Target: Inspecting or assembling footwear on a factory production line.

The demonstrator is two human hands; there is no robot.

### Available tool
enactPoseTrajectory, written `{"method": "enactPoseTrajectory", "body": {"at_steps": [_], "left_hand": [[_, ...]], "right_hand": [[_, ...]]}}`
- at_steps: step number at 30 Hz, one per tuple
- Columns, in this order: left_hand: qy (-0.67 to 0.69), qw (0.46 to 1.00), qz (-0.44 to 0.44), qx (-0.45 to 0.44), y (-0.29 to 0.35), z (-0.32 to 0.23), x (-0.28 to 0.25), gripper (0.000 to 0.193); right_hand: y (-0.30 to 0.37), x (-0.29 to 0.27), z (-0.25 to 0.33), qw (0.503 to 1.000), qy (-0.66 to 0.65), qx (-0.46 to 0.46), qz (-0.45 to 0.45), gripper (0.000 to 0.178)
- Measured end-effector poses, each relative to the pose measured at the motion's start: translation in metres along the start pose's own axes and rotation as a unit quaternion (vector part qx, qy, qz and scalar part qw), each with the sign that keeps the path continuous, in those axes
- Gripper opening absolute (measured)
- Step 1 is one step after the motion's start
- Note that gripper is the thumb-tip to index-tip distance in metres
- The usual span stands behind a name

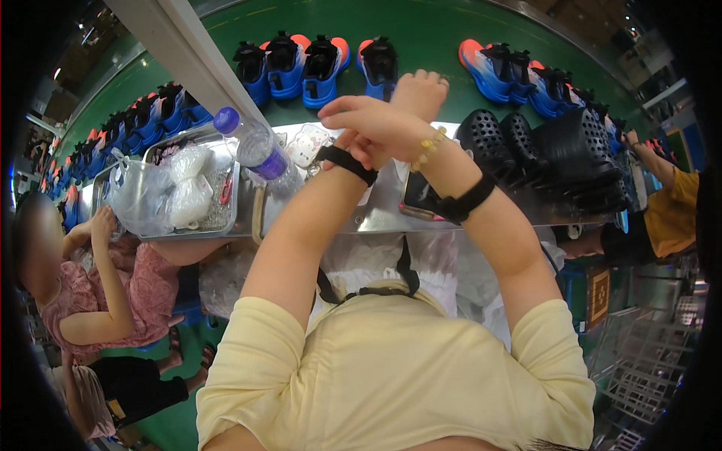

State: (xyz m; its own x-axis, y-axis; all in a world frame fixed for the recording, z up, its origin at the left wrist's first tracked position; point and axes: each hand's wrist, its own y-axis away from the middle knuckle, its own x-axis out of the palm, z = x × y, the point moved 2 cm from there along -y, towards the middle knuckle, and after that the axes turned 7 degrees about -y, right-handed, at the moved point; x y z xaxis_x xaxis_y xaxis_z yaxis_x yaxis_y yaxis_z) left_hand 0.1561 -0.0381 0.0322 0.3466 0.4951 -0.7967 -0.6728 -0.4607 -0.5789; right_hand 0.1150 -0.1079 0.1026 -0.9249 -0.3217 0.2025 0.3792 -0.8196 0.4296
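Both my arms are raised in front of me and cross at the wrists over a metal shelf [376, 218]. My left hand [421, 90] is curled into a fist above the shelf's far edge and holds nothing. My right hand [365, 120] lies across my left wrist with its fingers pointing left, and no object is in it. Each wrist wears a black band, and the right one also has a bead bracelet. A dark phone [417, 201] lies on the shelf under my right wrist.
A green conveyor belt [421, 30] carries blue and orange shoes [304, 68]. Black perforated clogs [541, 150] are stacked at the right. A purple-capped bottle [256, 146] and a metal tray [226, 214] of plastic bags stand at the left. Seated people flank me on both sides.
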Motion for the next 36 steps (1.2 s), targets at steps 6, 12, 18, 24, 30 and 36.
{"method": "enactPoseTrajectory", "body": {"at_steps": [6, 12, 18, 24, 30, 36], "left_hand": [[0.273, 0.940, -0.008, -0.203, -0.006, 0.053, -0.015, 0.017], [0.640, 0.684, 0.023, -0.348, -0.017, 0.067, -0.018, 0.020], [0.864, 0.337, 0.005, -0.376, -0.018, 0.065, -0.017, 0.016], [0.403, 0.853, -0.089, -0.319, -0.010, 0.057, -0.014, 0.018], [0.133, 0.987, 0.025, -0.085, -0.018, 0.023, -0.006, 0.013], [0.041, 0.993, 0.099, 0.046, -0.008, -0.007, -0.003, 0.012]], "right_hand": [[0.048, -0.001, -0.020, 0.997, 0.010, -0.068, -0.025, 0.032], [0.037, -0.018, -0.064, 0.986, -0.037, -0.158, -0.043, 0.034], [0.017, -0.019, -0.086, 0.950, -0.014, -0.281, -0.138, 0.025], [0.043, 0.009, -0.036, 0.975, -0.031, -0.214, -0.052, 0.019], [0.017, -0.007, -0.001, 0.988, -0.089, -0.106, -0.066, 0.032], [-0.007, -0.015, 0.011, 0.991, -0.101, 0.008, -0.086, 0.036]]}}
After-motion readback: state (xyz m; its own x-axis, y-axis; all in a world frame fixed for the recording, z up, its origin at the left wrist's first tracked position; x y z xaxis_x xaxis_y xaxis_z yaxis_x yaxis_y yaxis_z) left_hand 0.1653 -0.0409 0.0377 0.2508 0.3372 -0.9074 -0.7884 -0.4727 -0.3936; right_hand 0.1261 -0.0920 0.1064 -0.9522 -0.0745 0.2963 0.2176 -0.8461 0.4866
